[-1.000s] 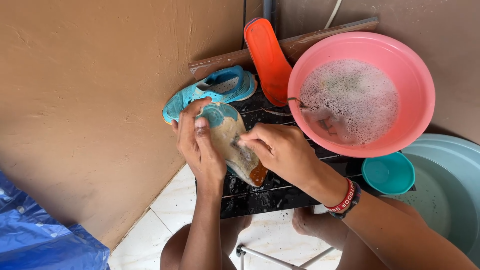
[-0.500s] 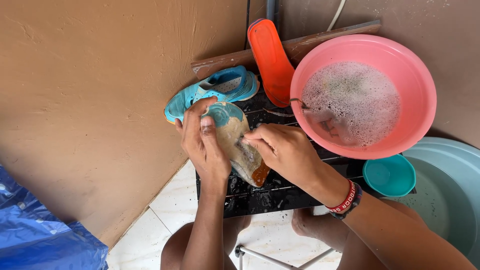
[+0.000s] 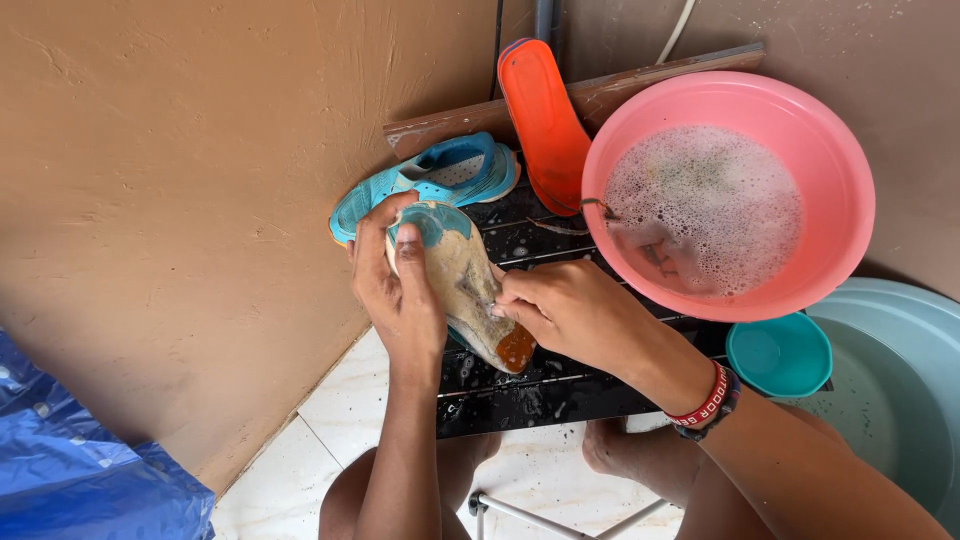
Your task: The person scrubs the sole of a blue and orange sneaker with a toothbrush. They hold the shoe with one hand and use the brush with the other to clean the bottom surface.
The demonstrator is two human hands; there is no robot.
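My left hand [image 3: 398,285] grips a teal shoe [image 3: 462,280] turned sole-up; the sole is muddy tan with an orange heel patch. My right hand [image 3: 565,312] presses against the sole near the heel, fingers closed, probably on a small brush that I cannot make out. A second teal shoe [image 3: 435,180] lies just beyond on the wet black tile [image 3: 560,390].
A pink basin [image 3: 735,195] of soapy water sits at right, an orange sandal [image 3: 545,120] leaning beside it against a wooden strip. A small teal bowl [image 3: 778,355] and a large pale basin [image 3: 900,400] are at lower right. Brown wall left, blue plastic sheet [image 3: 80,470] at bottom left.
My right hand has slid down the sole toward the heel. The left hand keeps holding the shoe in about the same place.
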